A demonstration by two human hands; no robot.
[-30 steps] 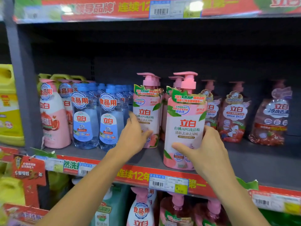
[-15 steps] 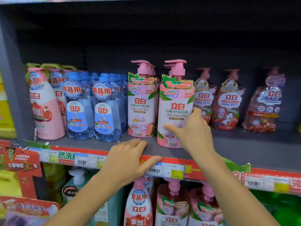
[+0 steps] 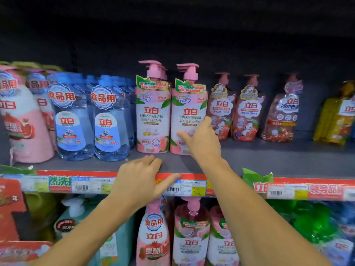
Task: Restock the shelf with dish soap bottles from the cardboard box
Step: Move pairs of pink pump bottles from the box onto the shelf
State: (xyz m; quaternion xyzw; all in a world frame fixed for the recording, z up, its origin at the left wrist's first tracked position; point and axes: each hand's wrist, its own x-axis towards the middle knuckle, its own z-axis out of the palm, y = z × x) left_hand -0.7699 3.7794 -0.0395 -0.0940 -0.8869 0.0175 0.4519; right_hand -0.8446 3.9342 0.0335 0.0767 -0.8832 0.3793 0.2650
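- Right now the right hand has its fingers spread loosely around the lower front and right side of a pink pump bottle; thumb lies across the label, the other fingers reach round the right edge. Whether they press or merely touch, I cannot tell.
- That bottle stands upright on the grey shelf, a little back from the near edge, touching a second pink pump bottle on its left with the same label.
- The left hand holds nothing: it lies palm down on the near lip of the shelf, fingers close together on the board, thumb stretched rightward over the red price strip and a white barcode tag.
- Left of the pink pair stand blue clear bottles in rows, then pink-and-white bottles at the far left.
- Right of the pair, set farther back, stand reddish pump bottles, and a yellow bottle is at the right edge.
- Below the strip, more pink pump bottles fill the lower shelf.
- No cardboard box is in view.
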